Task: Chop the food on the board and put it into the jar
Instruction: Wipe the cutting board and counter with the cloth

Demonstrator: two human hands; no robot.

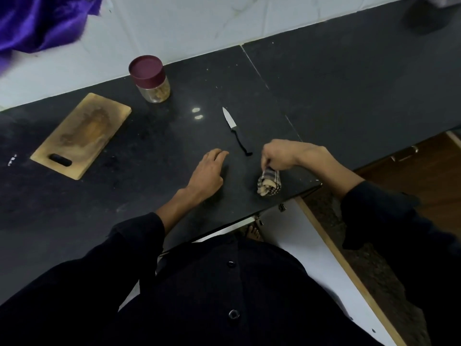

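A wooden chopping board [82, 134] lies at the left of the dark counter with no food showing on it. Behind it stands a clear jar [152, 81] with a maroon lid on, some brownish pieces inside. A small knife [235, 128] with a dark handle lies in the middle, blade pointing away. My left hand [208, 171] rests flat on the counter, fingers relaxed, just left of the knife handle. My right hand [279, 156] pinches the top of a checked folded cloth [269, 183] near the counter's front edge.
The dark counter [349, 96] runs along a white tiled wall. Purple fabric [42, 18] hangs at the top left. The counter's front edge drops off at the right to wooden cabinets [424, 171] and the floor.
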